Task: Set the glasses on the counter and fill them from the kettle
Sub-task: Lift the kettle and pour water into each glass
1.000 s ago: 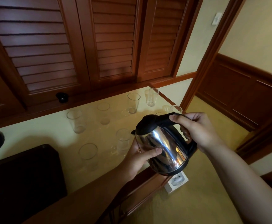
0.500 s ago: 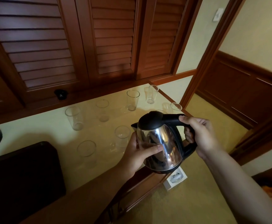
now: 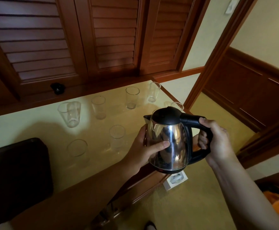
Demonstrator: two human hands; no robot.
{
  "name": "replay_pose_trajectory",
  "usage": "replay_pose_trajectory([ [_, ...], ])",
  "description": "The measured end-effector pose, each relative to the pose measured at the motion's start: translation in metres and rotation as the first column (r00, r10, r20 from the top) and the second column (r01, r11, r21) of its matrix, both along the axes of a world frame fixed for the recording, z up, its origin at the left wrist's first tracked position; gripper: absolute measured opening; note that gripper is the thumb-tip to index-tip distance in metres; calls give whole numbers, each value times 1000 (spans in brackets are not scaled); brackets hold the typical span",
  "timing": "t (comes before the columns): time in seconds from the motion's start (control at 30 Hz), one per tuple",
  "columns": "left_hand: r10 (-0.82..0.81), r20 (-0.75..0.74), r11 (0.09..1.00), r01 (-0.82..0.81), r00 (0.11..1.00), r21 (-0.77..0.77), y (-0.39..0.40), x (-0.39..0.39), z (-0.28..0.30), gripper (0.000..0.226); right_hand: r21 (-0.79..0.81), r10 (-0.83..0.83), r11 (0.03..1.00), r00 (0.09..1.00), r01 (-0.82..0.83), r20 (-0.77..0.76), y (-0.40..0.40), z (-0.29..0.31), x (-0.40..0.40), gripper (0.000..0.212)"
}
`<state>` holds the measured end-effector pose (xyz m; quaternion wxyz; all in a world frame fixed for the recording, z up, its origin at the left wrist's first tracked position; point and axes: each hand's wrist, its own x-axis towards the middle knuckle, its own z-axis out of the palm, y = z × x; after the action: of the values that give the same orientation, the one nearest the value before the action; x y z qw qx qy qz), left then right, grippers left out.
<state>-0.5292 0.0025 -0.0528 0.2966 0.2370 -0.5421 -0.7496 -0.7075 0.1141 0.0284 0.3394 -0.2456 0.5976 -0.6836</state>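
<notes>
I note the kettle (image 3: 170, 140) held upright at frame centre over the counter (image 3: 36, 123) edge: right hand (image 3: 218, 143) wrapped round the handle, left hand (image 3: 145, 150) steadying its body. Glasses (image 3: 132, 97) stand ready upper centre, apparently unfilled.

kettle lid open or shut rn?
Shut. The black lid sits flush on the kettle, no gap at its rim. Right hand grips the handle; left hand holds the body.

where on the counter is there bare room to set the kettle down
Bare counter lies at the left, between the leftmost glass, the dark tray and the wooden ledge. The right end is crowded: glasses stand close together under and beyond the kettle, held by the left hand and right hand.
</notes>
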Motion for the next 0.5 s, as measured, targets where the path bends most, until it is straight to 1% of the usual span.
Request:
replay_pose_trajectory([
  [0.07,-2,16,1000,2,1000,17,2,-14,1,73,10,4,1000,1000,-4,-14,2,1,-12,34],
  [0.2,-22,1,999,22,1000,47,4,-41,-6,80,18,32,999,999,-32,-23,2,1,-41,34],
  [0.3,41,1,995,-41,999,90,10,-62,-10,90,21,78,997,996,-78,-37,-1,3,-65,34],
  [0.4,75,22,993,-77,997,88,14,-80,-11,85,28,133,991,990,-132,-45,-4,2,-88,33],
  [0.5,93,47,993,-96,995,67,17,-97,-9,71,23,180,984,983,-179,-35,-7,0,-110,35],
])
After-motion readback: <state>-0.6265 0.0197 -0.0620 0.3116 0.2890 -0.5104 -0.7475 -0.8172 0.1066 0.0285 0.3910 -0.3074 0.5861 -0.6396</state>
